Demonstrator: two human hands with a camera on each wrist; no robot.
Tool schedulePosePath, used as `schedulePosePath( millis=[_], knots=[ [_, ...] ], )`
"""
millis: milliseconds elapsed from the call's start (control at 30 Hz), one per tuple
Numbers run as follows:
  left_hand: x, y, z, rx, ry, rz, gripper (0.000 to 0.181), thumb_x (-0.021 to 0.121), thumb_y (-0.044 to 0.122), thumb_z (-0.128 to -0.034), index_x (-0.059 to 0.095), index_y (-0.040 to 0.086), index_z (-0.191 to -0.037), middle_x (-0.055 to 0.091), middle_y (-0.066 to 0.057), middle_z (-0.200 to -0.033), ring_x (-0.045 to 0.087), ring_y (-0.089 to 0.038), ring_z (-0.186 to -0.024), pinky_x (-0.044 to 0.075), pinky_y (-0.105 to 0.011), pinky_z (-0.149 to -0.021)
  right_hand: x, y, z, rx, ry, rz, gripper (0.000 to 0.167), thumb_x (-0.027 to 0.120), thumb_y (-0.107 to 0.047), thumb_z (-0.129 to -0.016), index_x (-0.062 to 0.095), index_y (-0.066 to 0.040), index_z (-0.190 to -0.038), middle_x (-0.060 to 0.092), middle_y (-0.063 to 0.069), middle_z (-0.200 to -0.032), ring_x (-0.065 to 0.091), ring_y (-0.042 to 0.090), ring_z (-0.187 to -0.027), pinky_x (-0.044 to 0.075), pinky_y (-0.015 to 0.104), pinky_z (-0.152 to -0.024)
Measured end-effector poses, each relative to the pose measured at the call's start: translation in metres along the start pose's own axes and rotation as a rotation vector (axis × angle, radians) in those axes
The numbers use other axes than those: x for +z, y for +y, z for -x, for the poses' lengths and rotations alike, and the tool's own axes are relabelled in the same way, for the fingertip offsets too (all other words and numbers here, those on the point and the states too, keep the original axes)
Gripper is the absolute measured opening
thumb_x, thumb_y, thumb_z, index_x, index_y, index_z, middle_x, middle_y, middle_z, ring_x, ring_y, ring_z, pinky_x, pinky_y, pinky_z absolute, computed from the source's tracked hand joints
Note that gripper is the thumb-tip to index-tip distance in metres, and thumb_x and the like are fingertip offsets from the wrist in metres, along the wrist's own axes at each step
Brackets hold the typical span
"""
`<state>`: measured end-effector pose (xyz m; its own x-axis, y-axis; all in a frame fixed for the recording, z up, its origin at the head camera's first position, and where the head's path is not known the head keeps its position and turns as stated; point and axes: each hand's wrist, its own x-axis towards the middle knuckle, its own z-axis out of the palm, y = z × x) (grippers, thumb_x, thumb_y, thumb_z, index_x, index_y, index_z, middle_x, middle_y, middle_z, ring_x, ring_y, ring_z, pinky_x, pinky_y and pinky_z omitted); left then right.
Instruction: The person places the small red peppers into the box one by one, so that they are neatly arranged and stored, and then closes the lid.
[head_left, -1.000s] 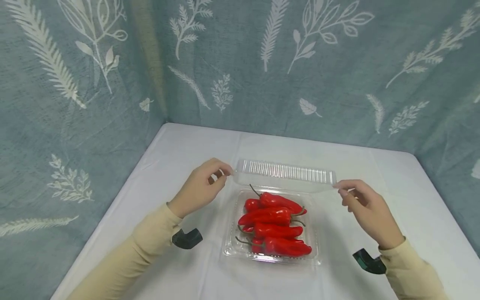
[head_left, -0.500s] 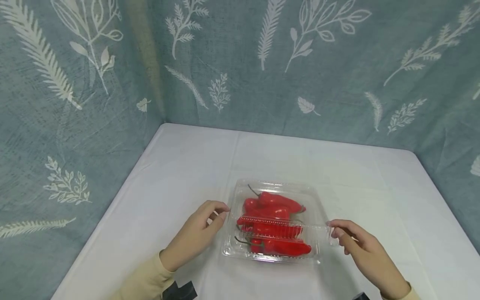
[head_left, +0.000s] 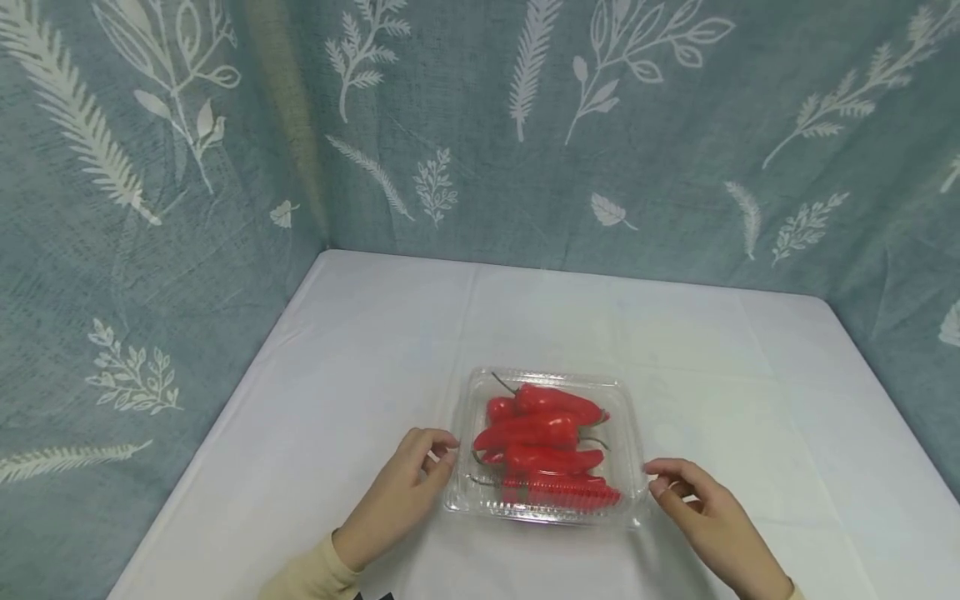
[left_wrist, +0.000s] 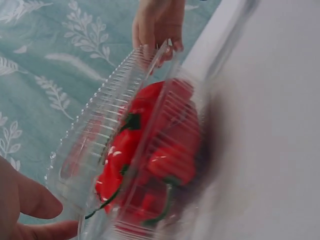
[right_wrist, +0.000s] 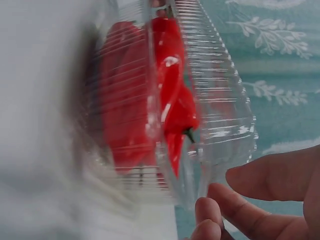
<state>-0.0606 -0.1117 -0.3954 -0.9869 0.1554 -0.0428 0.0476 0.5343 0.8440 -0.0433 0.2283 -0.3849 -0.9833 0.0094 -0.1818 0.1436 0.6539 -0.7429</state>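
Observation:
A clear plastic clamshell container (head_left: 551, 521) stands on the table with several red peppers (head_left: 536, 431) in it. Its hinged ribbed lid (left_wrist: 95, 117) is tilted down over the peppers, and the wrist views show a narrow gap between lid and base at the front. My left hand (head_left: 401, 492) pinches the lid's left edge near the front corner between thumb and fingers. On the opposite side, my right hand (head_left: 701, 517) pinches the lid's right edge, its fingertips (right_wrist: 212, 192) at the rim. Green stems stick out from some peppers.
A white cloth (head_left: 360, 350) covers the table. Blue-green curtains (head_left: 480, 167) with white leaf prints hang behind it and along its sides.
The lid has swung from upright behind the peppers down toward me until it lies nearly over the base. Both hands have come nearer with it; the base and peppers have stayed put.

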Motion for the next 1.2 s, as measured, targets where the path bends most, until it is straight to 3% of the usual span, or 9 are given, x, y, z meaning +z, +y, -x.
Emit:
schedulePosePath(
  millis=[300,467,667,833,1033,1200],
  knots=[
    [0.008,-0.003,0.005,-0.026,0.0,0.002,0.02,0.049,0.018,-0.0991,0.055,0.012,-0.117,0.052,0.0,-0.102,0.051,-0.012,-0.086,0.046,-0.022,-0.068,0.009,0.006,0.004,-0.016,-0.006,-0.001,0.031,0.063,-0.031,-0.092,0.062,-0.014,-0.118,0.058,-0.002,-0.094,0.052,0.003,-0.082,0.046,0.021,-0.069],
    [0.014,-0.008,0.01,-0.046,0.007,0.055,0.026,0.049,0.018,-0.0988,0.051,0.012,-0.124,0.054,-0.002,-0.104,0.053,-0.011,-0.086,0.046,-0.022,-0.066,0.018,0.011,0.009,-0.018,-0.003,-0.108,0.03,0.062,-0.025,-0.094,0.058,-0.012,-0.121,0.054,0.002,-0.098,0.052,0.006,-0.079,0.047,0.022,-0.067],
    [0.022,-0.012,0.02,-0.07,-0.005,0.155,0.038,0.048,0.015,-0.0993,0.041,0.009,-0.136,0.053,-0.007,-0.102,0.056,-0.012,-0.077,0.046,-0.021,-0.063,0.034,0.015,0.016,0.04,0.005,-0.258,0.037,0.058,-0.016,-0.095,0.047,-0.012,-0.13,0.048,0.005,-0.103,0.055,0.008,-0.079,0.048,0.023,-0.065],
    [0.027,-0.013,0.024,-0.076,0.003,0.191,0.044,0.044,0.009,-0.0996,0.029,0.006,-0.141,0.054,-0.009,-0.099,0.052,-0.009,-0.069,0.045,-0.021,-0.059,0.046,0.015,0.018,0.097,0.071,-0.408,0.039,0.052,-0.005,-0.096,0.036,0.0,-0.131,0.049,0.008,-0.102,0.053,0.007,-0.068,0.048,0.023,-0.058],
    [0.031,-0.012,0.02,-0.099,0.015,0.14,0.033,0.037,0.02,-0.1042,0.036,-0.001,-0.129,0.058,-0.008,-0.09,0.052,-0.008,-0.065,0.045,-0.021,-0.056,0.053,0.012,0.014,0.262,0.022,-0.428,0.038,0.04,-0.027,-0.103,0.037,0.005,-0.124,0.055,0.006,-0.083,0.052,0.013,-0.062,0.047,0.026,-0.055],
    [0.033,-0.012,0.006,-0.107,0.014,0.099,0.041,0.03,0.032,-0.1056,0.051,-0.003,-0.108,0.058,-0.005,-0.08,0.051,-0.01,-0.062,0.044,-0.022,-0.053,0.053,0.007,0.003,0.233,-0.019,-0.409,0.043,0.03,-0.034,-0.105,0.049,0.005,-0.109,0.054,0.006,-0.073,0.049,0.015,-0.058,0.044,0.028,-0.049]
  ],
)
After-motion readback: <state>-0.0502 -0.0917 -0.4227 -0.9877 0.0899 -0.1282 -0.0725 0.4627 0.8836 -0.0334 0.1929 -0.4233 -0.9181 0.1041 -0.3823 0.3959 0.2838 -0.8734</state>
